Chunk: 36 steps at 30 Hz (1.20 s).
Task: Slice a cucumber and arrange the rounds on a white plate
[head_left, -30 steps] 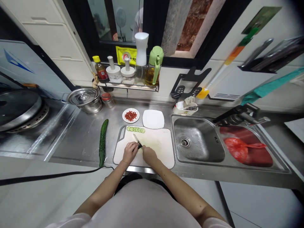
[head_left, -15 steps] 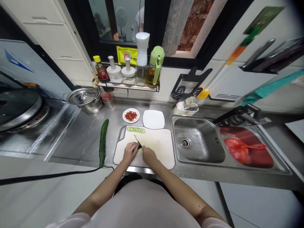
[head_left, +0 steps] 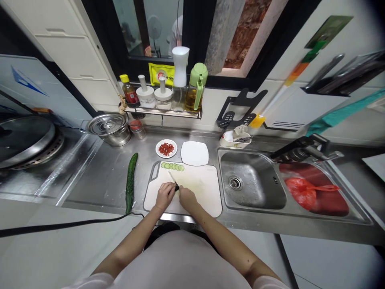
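Observation:
In the head view my right hand (head_left: 188, 200) is closed around the dark handle of a small knife (head_left: 172, 177), whose blade points away and to the left. My left hand (head_left: 165, 195) lies just left of the handle, fingers bent together; whatever is under them is hidden. Both hands are over the lower middle of a white cutting board (head_left: 207, 180) with a grey edge. Along its far edge sits a row of overlapping cucumber slices (head_left: 172, 166). A whole cucumber (head_left: 130, 182) rests on the steel counter to the left of the board.
Behind the board stand a small plate of red pieces (head_left: 166, 149) and a white square plate (head_left: 195, 153). A sink (head_left: 252, 180) adjoins on the right, with a red bag (head_left: 302, 192) in its second basin. A lidded pot (head_left: 111, 128) and a shelf of seasonings (head_left: 164, 112) stand behind.
The whole view has shifted slightly, so things appear a little lower. My hands and the knife have barely moved on the board; the cucumber slices lie as before.

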Available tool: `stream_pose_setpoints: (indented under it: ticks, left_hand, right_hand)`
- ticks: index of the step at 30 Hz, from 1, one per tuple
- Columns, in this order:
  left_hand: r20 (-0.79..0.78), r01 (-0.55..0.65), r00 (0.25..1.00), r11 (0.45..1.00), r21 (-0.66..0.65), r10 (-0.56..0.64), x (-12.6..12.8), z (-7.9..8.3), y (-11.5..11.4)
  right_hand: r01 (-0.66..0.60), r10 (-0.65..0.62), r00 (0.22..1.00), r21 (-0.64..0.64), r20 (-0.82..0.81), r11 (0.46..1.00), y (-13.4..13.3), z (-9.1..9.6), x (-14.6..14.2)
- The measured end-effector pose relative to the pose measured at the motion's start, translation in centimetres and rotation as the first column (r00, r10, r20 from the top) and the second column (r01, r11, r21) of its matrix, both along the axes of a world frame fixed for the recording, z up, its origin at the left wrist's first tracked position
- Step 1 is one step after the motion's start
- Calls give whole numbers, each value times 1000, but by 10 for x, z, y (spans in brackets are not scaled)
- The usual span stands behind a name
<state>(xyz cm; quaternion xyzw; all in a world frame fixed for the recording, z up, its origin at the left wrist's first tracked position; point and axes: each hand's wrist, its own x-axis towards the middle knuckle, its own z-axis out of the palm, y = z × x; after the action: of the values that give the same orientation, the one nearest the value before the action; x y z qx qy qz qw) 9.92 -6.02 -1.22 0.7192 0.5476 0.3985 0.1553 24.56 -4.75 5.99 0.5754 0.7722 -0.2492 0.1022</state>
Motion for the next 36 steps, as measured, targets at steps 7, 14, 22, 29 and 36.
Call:
stream_pose_setpoints:
  ticks: [7,14,22,29,36]
  left_hand:
    - [-8,4,1000,1000,-1,-4,0,-2,0]
    - [-1,1,1000,1000,10,-1,1,2,-2]
    - [48,-34,998,999,-17,35,3,5,-3]
    - [145,-136,979,988,-71,145,6,19,-4]
    - [290,-393,838,880,-267,463,8,50,10]
  right_hand:
    - [22,-22,999,-13,-32,1000,-1,-2,1]
    - [36,-36,999,-31,-7,999,0,6,2]
    - [25,-24,999,22,-36,999,2,15,22]
    - [-13,-4,992,135,124,991,0,27,51]
    - [-105,31,986,460,166,882,-5,28,84]
